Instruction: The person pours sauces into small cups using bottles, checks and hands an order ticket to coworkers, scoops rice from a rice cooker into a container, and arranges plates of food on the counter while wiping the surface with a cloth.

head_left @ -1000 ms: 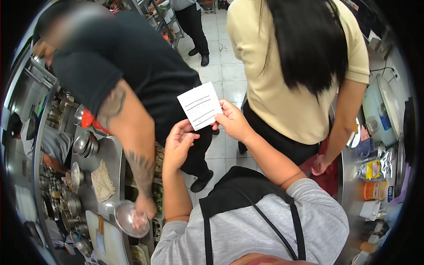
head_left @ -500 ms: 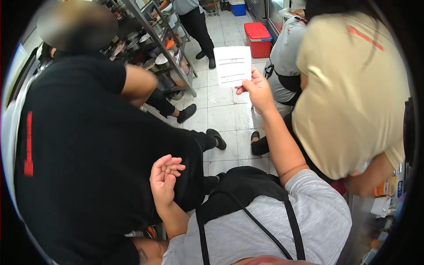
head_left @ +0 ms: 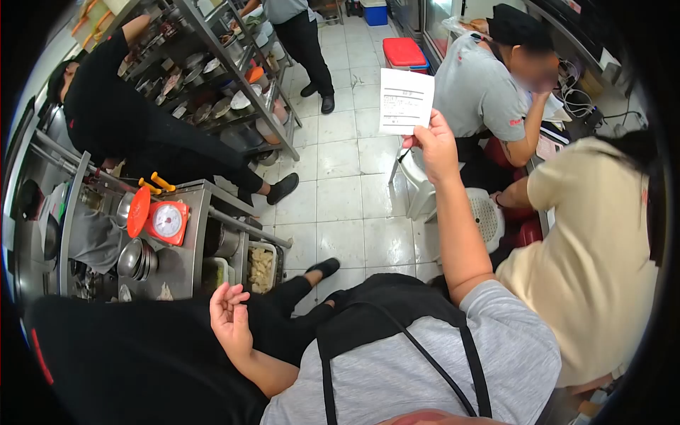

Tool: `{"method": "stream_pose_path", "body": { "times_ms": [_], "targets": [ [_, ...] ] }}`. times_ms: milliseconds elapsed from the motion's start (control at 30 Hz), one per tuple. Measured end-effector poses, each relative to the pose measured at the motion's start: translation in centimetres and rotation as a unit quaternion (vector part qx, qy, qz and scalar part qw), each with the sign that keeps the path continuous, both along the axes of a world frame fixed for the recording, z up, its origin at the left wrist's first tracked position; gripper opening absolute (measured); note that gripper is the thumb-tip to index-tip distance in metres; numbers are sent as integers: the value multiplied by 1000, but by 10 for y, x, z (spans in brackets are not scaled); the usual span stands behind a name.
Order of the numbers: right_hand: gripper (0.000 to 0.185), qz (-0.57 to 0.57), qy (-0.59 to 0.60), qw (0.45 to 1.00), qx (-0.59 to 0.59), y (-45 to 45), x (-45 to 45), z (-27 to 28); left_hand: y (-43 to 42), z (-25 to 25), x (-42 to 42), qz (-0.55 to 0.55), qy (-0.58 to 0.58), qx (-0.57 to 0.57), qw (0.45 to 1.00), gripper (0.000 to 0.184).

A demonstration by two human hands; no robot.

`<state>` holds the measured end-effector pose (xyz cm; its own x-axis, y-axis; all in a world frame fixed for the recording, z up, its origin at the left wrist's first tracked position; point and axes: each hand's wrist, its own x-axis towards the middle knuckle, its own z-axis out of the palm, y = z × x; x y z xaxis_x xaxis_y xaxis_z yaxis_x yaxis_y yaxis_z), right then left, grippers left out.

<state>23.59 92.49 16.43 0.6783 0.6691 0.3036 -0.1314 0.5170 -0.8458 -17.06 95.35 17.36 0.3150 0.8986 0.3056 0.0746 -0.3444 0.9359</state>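
A white paper slip (head_left: 406, 102) with printed lines is held up above the tiled floor. My right hand (head_left: 433, 145) pinches its lower right corner between thumb and fingers. Lower and to the left, my left hand (head_left: 232, 322) is raised, palm up, with its fingers loosely curled apart and nothing in them. It is nearest to a person in black and a tray of pale food pieces (head_left: 261, 267).
A steel counter (head_left: 185, 263) with a red scale (head_left: 168, 221) and stacked bowls stands left. Metal shelving (head_left: 241, 67) holds pots. White stools (head_left: 486, 217) and a red cooler (head_left: 404, 52) are on the right. Several people stand or sit around.
My left hand let go of the slip and moved down and left. My right hand carried the slip up and right. The people beside me shifted, uncovering the counter, scale and a seated person.
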Motion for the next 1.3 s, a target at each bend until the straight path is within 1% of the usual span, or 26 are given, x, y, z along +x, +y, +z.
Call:
{"method": "stream_pose_path", "body": {
  "times_ms": [67,100,167,200,233,300,333,433,467,500,567,633,667,700,733,767,800,867,933,967,1000,1100,1133,1167,1233,1300],
  "targets": [
    [21,3,14,1000,-8,14,10,-6,16,-3,9,16,-3,-10,1000,39],
    [21,5,22,1000,-11,23,15,-10,23,-1,15,47,-11,-18,999,37],
    [21,2,29,999,-21,41,31,-20,46,-7,13,68,-29,-4,997,32],
    [21,-3,30,999,-24,53,39,-26,60,-10,14,105,-28,0,994,27],
    [21,-7,32,999,-25,67,48,-31,80,-12,19,159,-27,24,987,18],
    [22,-10,29,999,-35,100,68,-40,119,-7,30,245,-17,42,969,11],
    [22,-12,27,999,-39,116,79,-45,144,-8,39,264,-35,85,960,8],
    [23,-31,15,999,-35,164,119,-53,224,-7,70,236,-100,113,960,13],
    [25,-51,7,997,-59,177,136,-57,255,-9,81,228,-129,88,961,18],
    [25,-60,5,996,-65,188,152,-58,282,-4,99,181,-154,76,968,20],
    [24,-79,-3,994,-76,206,181,-58,330,8,141,137,-123,109,977,19],
    [25,-126,18,988,-90,223,206,-56,371,21,192,120,-121,124,978,17],
    [26,-150,30,983,-98,229,219,-59,394,20,210,94,-134,102,981,15],
    [26,-162,31,980,-110,232,233,-68,417,18,227,32,-136,97,985,13],
    [26,-174,30,977,-118,252,264,-80,455,15,265,30,-126,96,987,12],
    [26,-186,28,974,-127,257,283,-90,473,12,290,29,-118,94,988,13],
    [26,-191,41,971,-136,265,299,-96,491,10,308,22,-108,89,990,17],
    [26,-200,69,967,-142,291,335,-108,532,7,342,54,-93,112,988,19],
    [26,-183,69,968,-154,322,380,-124,570,2,365,91,-68,126,985,25],
    [26,-173,71,970,-158,341,402,-129,593,1,373,101,-76,121,985,29],
    [27,-186,83,965,-163,369,420,-126,617,5,382,128,-70,104,984,31],
    [27,-123,61,978,-155,460,474,-119,698,25,395,238,-21,38,970,42],
    [27,-91,39,983,-157,496,485,-111,726,31,399,271,-14,24,962,49],
    [28,-56,23,987,-149,534,493,-101,754,39,403,315,3,29,949,52],
    [28,28,-11,989,-142,606,501,-84,817,41,407,382,-49,112,916,55],
    [28,116,-15,987,-109,678,501,-73,863,38,416,416,-28,166,893,54]
  ]
}}
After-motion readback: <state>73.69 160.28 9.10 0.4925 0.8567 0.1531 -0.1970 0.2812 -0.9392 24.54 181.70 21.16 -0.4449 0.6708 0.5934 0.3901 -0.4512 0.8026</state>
